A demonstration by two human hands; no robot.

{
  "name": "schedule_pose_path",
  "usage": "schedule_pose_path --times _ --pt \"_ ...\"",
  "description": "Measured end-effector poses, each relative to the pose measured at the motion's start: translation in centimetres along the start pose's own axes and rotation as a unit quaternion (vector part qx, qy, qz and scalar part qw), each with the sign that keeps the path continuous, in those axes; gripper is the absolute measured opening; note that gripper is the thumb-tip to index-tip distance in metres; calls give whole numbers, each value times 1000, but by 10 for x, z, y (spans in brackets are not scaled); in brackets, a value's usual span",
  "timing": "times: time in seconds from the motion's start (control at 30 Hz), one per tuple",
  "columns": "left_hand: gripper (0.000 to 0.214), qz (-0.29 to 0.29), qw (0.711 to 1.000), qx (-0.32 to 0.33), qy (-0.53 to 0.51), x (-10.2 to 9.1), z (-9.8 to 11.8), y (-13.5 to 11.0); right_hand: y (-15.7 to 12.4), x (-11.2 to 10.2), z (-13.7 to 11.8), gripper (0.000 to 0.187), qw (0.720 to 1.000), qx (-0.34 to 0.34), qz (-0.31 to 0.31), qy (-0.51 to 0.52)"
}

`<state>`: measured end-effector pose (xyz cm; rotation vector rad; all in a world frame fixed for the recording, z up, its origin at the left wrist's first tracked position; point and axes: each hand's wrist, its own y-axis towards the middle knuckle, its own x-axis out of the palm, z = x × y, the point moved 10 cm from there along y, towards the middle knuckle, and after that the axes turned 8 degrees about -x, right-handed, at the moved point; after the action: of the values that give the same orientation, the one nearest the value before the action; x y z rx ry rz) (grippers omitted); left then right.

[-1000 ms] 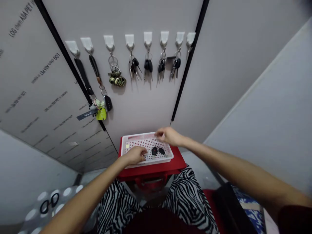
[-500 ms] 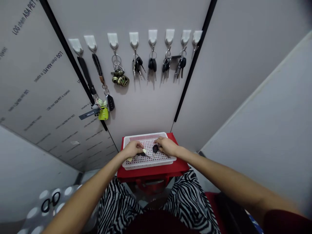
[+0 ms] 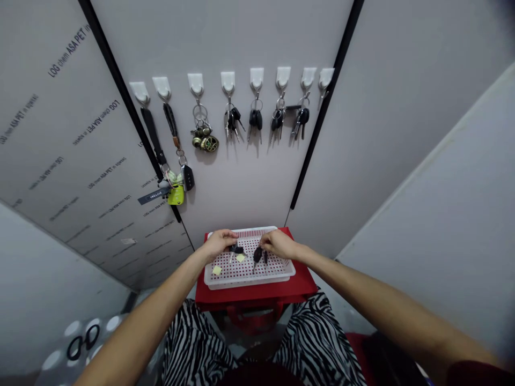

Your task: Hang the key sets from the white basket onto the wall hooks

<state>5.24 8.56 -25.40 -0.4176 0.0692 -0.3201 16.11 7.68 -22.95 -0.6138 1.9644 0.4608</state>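
Note:
Both my hands are over a white perforated plastic basket (image 3: 251,281). My left hand (image 3: 219,244) is closed on a bunch of keys (image 3: 237,249) with black heads, at the basket's left part. At the right part, my right hand (image 3: 278,243) pinches another bunch of keys (image 3: 258,255) from above; their dark heads and blades hang down. Two small yellow paper notes lie on the basket floor, one note (image 3: 240,258) below the left keys and another note (image 3: 217,270) near the front left corner.
The basket rests on a red bag (image 3: 257,295) between my knees. On the grey wall ahead, a row of white adhesive hooks (image 3: 227,83) carries several key bunches (image 3: 232,120), two on dark straps. A black pair of scissors handles (image 3: 83,343) lies on plastic-wrapped bottles (image 3: 52,360) at the lower left.
My right hand has lifted its keys so that they hang. My left hand has moved off the yellow notes, which now show, and holds keys. The view has tilted slightly.

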Motion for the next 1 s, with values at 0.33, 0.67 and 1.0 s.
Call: schedule_pose_path --times 0.33,0.67,1.0 --pt "15 -23 995 14 99 14 7 0 -3 -19 7 18 943 87 45 319" --pt "19 8 965 226 130 80 126 3 -19 -165 -1 14 938 45 277 206" --pt "24 120 867 422 237 125 290 -65 -48 -352 9 11 825 44 518 221"
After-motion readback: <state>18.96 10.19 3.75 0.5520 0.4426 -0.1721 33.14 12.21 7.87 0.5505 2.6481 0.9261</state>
